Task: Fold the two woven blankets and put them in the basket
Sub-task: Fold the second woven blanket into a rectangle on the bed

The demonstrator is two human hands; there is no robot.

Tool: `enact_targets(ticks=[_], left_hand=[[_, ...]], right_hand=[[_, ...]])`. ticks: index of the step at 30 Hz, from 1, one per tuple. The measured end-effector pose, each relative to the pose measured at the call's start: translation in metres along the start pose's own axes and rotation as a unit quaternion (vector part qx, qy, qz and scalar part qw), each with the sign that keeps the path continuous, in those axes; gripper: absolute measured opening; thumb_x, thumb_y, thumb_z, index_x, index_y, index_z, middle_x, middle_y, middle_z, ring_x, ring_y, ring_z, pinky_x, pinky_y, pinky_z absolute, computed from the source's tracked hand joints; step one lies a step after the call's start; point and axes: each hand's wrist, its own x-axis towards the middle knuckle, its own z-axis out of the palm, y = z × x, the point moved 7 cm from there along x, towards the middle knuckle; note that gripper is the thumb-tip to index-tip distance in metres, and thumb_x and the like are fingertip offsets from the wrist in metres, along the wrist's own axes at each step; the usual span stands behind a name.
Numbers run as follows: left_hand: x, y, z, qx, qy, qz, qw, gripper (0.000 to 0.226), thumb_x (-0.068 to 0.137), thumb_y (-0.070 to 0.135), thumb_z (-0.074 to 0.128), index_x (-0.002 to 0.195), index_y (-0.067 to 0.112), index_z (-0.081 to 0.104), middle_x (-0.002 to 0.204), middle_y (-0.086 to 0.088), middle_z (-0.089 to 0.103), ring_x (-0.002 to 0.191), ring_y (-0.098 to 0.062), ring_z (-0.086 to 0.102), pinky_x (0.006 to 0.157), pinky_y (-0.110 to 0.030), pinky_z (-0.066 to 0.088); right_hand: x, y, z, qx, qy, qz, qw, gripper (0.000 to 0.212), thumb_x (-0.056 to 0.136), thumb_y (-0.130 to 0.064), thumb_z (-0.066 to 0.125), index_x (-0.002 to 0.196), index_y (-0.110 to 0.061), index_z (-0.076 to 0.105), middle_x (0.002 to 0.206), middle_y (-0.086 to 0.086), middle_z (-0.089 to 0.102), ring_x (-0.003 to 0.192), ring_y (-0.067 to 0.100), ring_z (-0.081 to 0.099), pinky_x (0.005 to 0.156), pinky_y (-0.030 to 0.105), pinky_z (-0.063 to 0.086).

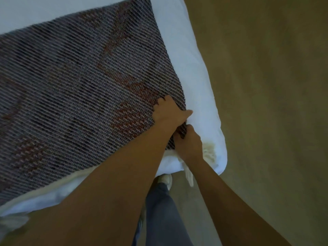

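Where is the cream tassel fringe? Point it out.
In the head view, the cream tassel fringe lies on the white bed near its bottom-right corner, just right of the right hand gripping the dark woven blanket.

blanket (74, 82): cut off at the left edge
blanket corner: hidden under right hand (189, 144)
fingertips: buried in the weave
bed (195, 68): partly out of view

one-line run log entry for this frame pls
phase: folding | woven blanket: spread on white bed | left hand: grip on corner | right hand: grip on corner | basket: not in view
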Motion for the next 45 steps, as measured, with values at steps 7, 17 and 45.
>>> enact_targets(ticks=[7, 17, 45], left_hand=[[0.008, -0.009, -0.042, -0.036, 0.069, 0.025, 0.997, 0.022, 0.091, 0.021, 0.048, 0.103, 0.005, 0.056, 0.107, -0.011, 0.062, 0.087, -0.023, 0.058, 0.064, -0.029, 0.042], [0.019, -0.148, -0.142, -0.123, 0.127, 0.024, 0.984, 0.042, 0.097, 0.028, 0.045, 0.060, 0.017, 0.030, 0.059, -0.003, 0.034, 0.052, -0.016, 0.034, 0.047, -0.030, 0.026], [-0.019, -0.631, -0.215, -0.256, 0.128, -0.059, 0.956, 0.047, 0.094, 0.029, 0.051, 0.055, 0.018, 0.029, 0.055, -0.002, 0.032, 0.050, -0.014, 0.031, 0.047, -0.029, 0.022]], right_hand=[[-0.038, -0.049, 0.032, -0.036, -0.036, -0.077, 0.996, 0.023, 0.092, -0.028, 0.047, 0.101, -0.007, 0.047, 0.090, 0.017, 0.066, 0.079, 0.036, 0.063, 0.065, 0.036, 0.045], [-0.105, -0.137, 0.122, -0.065, -0.079, -0.218, 0.971, 0.031, 0.095, -0.035, 0.045, 0.092, -0.004, 0.050, 0.076, 0.016, 0.062, 0.069, 0.030, 0.060, 0.058, 0.034, 0.045], [-0.277, -0.248, 0.521, -0.336, -0.276, -0.208, 0.876, 0.031, 0.097, -0.032, 0.038, 0.116, -0.008, 0.043, 0.107, 0.018, 0.063, 0.096, 0.032, 0.062, 0.078, 0.037, 0.048]])
